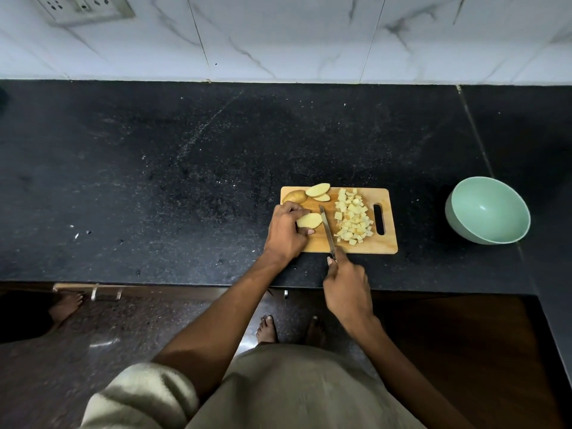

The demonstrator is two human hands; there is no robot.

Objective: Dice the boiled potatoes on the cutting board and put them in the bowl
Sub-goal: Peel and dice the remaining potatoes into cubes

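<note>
A wooden cutting board [387,246] lies on the black counter. My left hand [286,232] grips a potato slice [309,220] at the board's left side. My right hand [348,289] holds a knife [327,229] by its handle, its blade lying just right of that slice. A pile of diced potato [353,216] covers the board's right half. At the board's far left corner lie a skin-on potato piece [294,196] and two more slices [318,190]. An empty pale green bowl [487,210] stands to the right of the board.
The black counter [154,181] stretches wide to the left and behind the board. A marble-tiled wall [278,35] with a socket plate [83,7] backs it. Another person's foot [66,305] shows on the floor at lower left.
</note>
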